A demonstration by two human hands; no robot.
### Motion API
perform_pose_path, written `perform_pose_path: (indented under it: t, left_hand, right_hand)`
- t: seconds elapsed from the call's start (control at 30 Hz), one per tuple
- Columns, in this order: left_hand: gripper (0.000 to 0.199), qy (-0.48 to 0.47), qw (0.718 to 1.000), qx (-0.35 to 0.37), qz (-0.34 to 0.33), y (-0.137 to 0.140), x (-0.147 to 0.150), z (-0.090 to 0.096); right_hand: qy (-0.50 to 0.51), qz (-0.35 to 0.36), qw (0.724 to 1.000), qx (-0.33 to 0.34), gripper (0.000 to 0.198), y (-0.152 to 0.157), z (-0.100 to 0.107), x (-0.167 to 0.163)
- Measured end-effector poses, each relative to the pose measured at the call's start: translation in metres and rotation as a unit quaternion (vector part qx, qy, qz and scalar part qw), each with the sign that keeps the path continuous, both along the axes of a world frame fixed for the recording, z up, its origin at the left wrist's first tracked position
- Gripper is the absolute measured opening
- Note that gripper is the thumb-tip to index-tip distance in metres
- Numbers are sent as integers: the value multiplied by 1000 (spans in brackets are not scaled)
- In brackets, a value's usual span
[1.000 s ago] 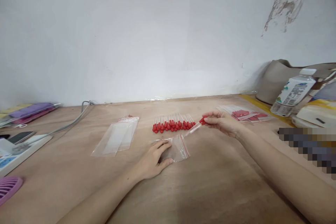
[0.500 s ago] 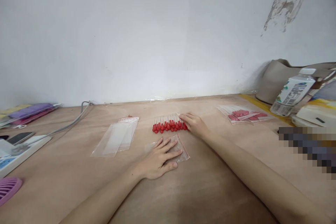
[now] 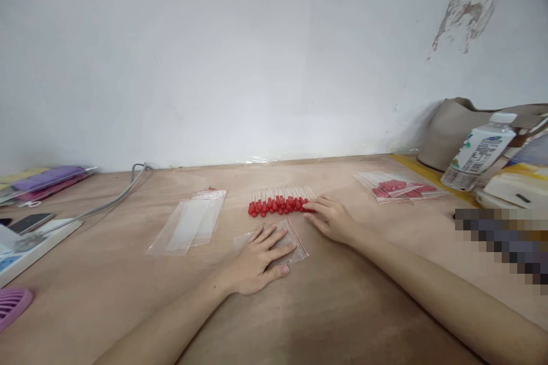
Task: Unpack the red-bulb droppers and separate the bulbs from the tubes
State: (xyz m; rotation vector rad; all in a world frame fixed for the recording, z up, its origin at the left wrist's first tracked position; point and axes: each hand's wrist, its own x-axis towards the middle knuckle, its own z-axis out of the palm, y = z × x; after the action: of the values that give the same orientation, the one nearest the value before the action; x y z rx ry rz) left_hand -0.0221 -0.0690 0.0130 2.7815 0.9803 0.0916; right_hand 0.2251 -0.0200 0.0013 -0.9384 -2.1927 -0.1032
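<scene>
My left hand (image 3: 261, 259) lies flat with its fingers spread, pressing a clear zip bag (image 3: 295, 239) with a red seal line against the table. Just beyond it is a row of thin pale sticks with rounded red heads (image 3: 278, 204), the heads pointing towards me. At the right end of this row is my right hand (image 3: 331, 219), its fingertips at the last red heads and its thumb a little apart from the fingers. Whether it touches the sticks there is hard to make out. Left of the row, several flat clear zip bags (image 3: 197, 219) overlap.
Bags filled with red-headed sticks (image 3: 396, 188) lie to the right. Behind them stand a plastic bottle (image 3: 479, 151) and a grey-beige bag (image 3: 445, 131). On the left are a power strip (image 3: 60, 239) with a grey cable (image 3: 115, 199), a phone (image 3: 32, 222) and a purple slotted object (image 3: 15, 305).
My right hand has drawn back from the top of the sticks towards me and to the right, uncovering more of the row's right end. The left hand stays on the bag.
</scene>
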Motion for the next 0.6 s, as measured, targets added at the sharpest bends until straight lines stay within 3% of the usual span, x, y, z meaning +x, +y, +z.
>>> perform_pose_path:
  t: [0.1, 0.23, 0.43, 0.6]
  left_hand:
    - [47, -18, 1000, -1, 11, -1, 0, -1]
    - [44, -110, 993, -16, 44, -4, 0, 0]
    - [30, -276, 950, -57, 135, 2, 1, -3]
    - [22, -292, 916, -17, 274, 17, -10, -10]
  right_hand:
    - [-8, 76, 995, -60, 28, -26, -1, 0]
    - [-85, 156, 978, -109, 43, -49, -1, -6]
    - [-80, 109, 983, -127, 32, -54, -3, -9]
    - [-32, 110, 987, -109, 23, -49, -6, -10]
